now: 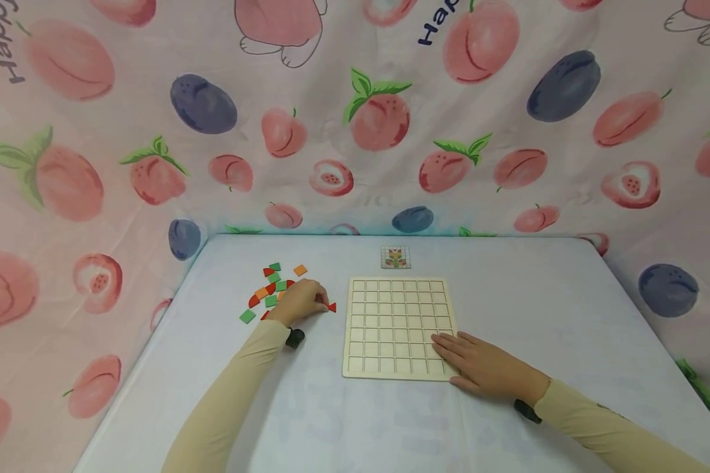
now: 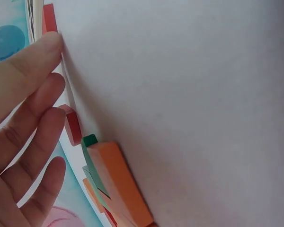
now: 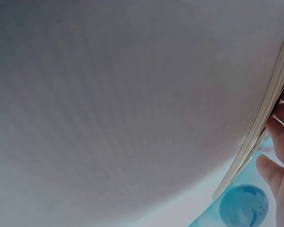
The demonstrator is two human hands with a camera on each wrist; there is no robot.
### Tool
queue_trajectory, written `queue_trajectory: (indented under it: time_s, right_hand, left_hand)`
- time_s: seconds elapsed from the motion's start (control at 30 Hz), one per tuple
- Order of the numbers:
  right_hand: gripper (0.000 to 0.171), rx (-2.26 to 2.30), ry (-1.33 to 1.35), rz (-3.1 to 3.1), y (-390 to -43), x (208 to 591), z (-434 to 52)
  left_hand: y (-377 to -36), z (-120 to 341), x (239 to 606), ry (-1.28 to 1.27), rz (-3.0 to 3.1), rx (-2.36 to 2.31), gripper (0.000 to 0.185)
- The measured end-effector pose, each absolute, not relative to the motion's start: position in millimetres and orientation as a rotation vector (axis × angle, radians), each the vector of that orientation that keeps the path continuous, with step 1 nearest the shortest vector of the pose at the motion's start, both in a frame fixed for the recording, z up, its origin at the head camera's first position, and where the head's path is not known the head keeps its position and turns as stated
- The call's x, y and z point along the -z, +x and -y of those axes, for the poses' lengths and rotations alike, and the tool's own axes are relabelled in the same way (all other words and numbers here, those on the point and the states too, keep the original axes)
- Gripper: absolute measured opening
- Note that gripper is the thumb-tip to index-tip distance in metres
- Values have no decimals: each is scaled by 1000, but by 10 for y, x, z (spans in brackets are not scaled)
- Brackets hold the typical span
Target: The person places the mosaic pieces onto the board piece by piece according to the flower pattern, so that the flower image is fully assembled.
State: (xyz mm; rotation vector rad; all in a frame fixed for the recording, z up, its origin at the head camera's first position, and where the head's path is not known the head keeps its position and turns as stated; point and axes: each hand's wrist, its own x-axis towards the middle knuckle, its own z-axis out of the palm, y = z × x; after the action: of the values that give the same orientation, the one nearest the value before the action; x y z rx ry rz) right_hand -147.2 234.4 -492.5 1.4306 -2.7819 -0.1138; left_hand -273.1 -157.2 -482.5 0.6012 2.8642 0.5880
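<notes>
Left hand [image 1: 298, 303], fingers curled, seems to pinch a red tile [image 1: 331, 307] (light, stiff, best taken by its edges) left of centre; right hand [image 1: 479, 366] lies flat on the board [image 1: 397, 315].

Bare table [image 1: 567, 315] right of the grid board [image 1: 397, 325]; tiles [image 1: 272, 289] crowd its left.

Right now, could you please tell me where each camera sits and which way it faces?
Head: above, looking forward and down at the table, grid board, tiles, both hands, sleeves.
Left wrist: low beside the left hand, facing tiles; fingers show.
Right wrist: low beside the right hand, facing the board's edge.
Head and left wrist share the tiles.
</notes>
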Motion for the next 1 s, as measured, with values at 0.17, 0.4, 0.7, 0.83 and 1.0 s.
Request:
queue_trajectory:
  time_s: [0.17,0.4,0.7,0.83,1.0]
  right_hand:
    - [61,110,1430,2777,-1479,4939,-2348]
    - [62,106,1430,2769,-1487,4968,-2359]
    - [61,118,1453,2631,-1482,4963,-2365]
    - [60,101,1455,2613,-1476,4955,-2362]
    - [61,102,1458,2639,-1476,4963,-2364]
  left_hand:
    - [-2717,1564,4807,587,-2854,-606,3]
    - [-2711,1534,4811,598,-2858,-648,4]
    - [-2708,1488,4874,536,-2853,-627,19]
    - [-2709,1480,4886,565,-2883,-608,17]
    - [-2701,1506,4887,583,-2887,-620,9]
